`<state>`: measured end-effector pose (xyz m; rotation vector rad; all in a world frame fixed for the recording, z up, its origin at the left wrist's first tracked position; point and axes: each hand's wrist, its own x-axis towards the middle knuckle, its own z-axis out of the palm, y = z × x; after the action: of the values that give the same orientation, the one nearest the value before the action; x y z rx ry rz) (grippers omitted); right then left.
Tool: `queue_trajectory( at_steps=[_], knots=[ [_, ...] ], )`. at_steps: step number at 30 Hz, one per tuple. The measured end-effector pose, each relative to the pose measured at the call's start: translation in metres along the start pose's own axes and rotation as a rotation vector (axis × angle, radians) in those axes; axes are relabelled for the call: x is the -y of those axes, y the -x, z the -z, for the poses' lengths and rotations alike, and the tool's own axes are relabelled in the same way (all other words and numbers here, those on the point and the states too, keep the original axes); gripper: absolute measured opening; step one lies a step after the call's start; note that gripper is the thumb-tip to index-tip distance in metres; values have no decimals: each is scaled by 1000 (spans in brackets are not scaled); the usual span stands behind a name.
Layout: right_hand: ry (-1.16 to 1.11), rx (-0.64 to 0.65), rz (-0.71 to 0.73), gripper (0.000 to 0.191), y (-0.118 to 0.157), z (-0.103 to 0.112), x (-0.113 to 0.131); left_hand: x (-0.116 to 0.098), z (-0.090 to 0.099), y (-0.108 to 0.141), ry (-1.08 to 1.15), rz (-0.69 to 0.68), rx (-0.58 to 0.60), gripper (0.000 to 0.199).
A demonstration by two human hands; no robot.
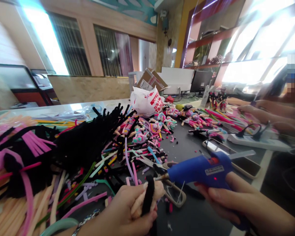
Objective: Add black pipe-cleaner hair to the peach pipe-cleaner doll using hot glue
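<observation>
My left hand [124,208] is closed around a small piece of craft work [159,190] in pale peach fuzzy stems, with a black fuzzy stem [148,193] lying across it. In my right hand [238,196] is a blue hot glue gun [199,168], a translucent glue stick poking out of its back and a red light glowing on its side. Its metal nozzle touches or nearly touches the top of the black stem; I cannot tell which. Behind the nozzle lies a pair of scissors [175,193], partly hidden by the gun.
Black pipe cleaners [86,137] are heaped at left, with peach ones nearer. Cut scraps and small colourful figures [154,126] spread before a white plastic bag [146,101]. A phone [245,164] and power strip [260,142] lie at right. Another person's arm [267,113] reaches in there.
</observation>
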<state>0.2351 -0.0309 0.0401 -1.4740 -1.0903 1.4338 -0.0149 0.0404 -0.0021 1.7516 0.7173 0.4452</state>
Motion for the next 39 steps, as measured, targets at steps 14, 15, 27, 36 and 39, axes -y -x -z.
queue_trajectory(
  at_steps=[14,15,27,36,39],
  knots=[
    [31,53,-49,49,4,3,1,9,-7,-1,18,22,-47,20],
    [40,71,-43,48,3,4,-1,8,-6,-1,-2,22,-46,18],
    [20,-55,-2,47,3,-4,1,12,-9,-3,178,-31,-22,30],
    [35,33,-3,43,0,0,-3,10,-7,-3,71,-22,-8,15],
    [33,25,-1,44,1,-3,-1,4,-6,-4,70,2,6,12]
  ],
)
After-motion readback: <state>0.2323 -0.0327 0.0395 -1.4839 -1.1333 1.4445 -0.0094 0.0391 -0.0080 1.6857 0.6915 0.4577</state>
